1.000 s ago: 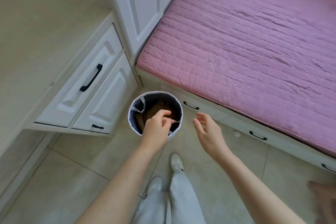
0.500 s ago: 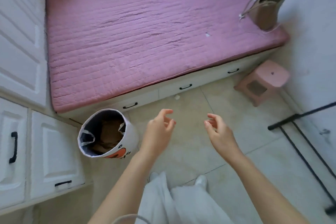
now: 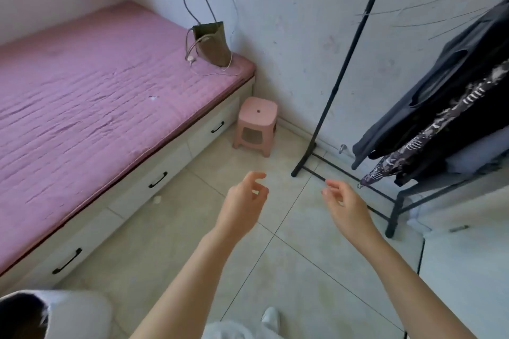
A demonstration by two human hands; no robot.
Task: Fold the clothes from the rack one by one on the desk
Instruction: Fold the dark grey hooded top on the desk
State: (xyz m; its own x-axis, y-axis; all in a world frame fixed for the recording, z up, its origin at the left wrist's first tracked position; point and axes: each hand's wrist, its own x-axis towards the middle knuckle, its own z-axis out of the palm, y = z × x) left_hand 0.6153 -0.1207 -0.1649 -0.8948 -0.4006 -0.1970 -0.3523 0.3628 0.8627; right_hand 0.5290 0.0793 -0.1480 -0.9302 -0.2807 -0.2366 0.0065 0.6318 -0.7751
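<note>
Head view, hands: the left hand (image 3: pixel 243 201) and the right hand (image 3: pixel 344 205) are both held out over the pale tiled floor (image 3: pixel 275 256), fingers loosely curled and slack, holding nothing.
Head view, clothes: a dark grey hanging garment (image 3: pixel 440 82), a black garment with a white skeleton print (image 3: pixel 429 146) and something pale blue behind them hang on the black metal clothes rack (image 3: pixel 349 47) at the right, near the right hand but apart from it.
Head view, desk: not in sight here, so where the folding will happen cannot be told.
Risk, snagging: the garments hang bunched together, so pulling one could well drag its neighbour off with it.
Risk, tipping: the rack looks thin-framed; a sideways tug on cloth may rock it.
Risk, tripping: the rack's low base bars (image 3: pixel 358 181) run along the floor just ahead of the right hand, where a step forward could catch them.
Edges, left: the pink quilted bed (image 3: pixel 96 85) with white drawers under it bounds the left side.
Edges, far: a small pink plastic stool (image 3: pixel 256 124) sits in the corner between the bed and the rack's foot, against the white wall (image 3: pixel 303 22).
Edges, near: a white round basket's rim (image 3: pixel 63 308) shows at the lower left, close to the left arm.
Open room: the floor between bed and rack looks bare, giving a straight path to the clothes.
</note>
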